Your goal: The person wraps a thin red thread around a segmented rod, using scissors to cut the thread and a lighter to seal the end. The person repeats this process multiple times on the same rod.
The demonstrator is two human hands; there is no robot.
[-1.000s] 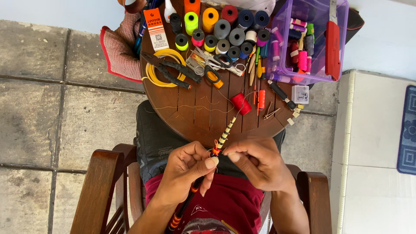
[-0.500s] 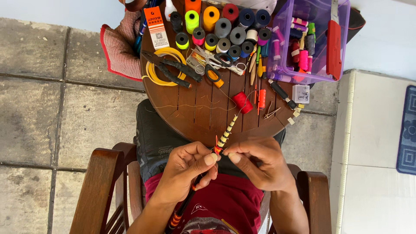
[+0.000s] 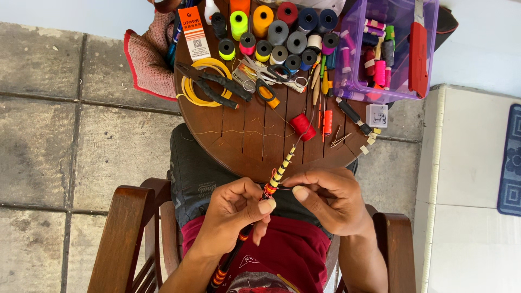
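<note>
Both hands stay pinched on the rod (image 3: 277,176) over the lap at the worktop (image 3: 255,146) edge, left (image 3: 236,209) gripping it, right (image 3: 328,198) now drawn slightly aside, thread (image 3: 302,127) taut.

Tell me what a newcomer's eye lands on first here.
Two hands at bottom centre: the left hand and right hand pinch a thin banded rod wrapped in yellow and orange. Above them, bright thread spools crowd the far edge of a round wooden table, beside a purple box at top right.
</note>
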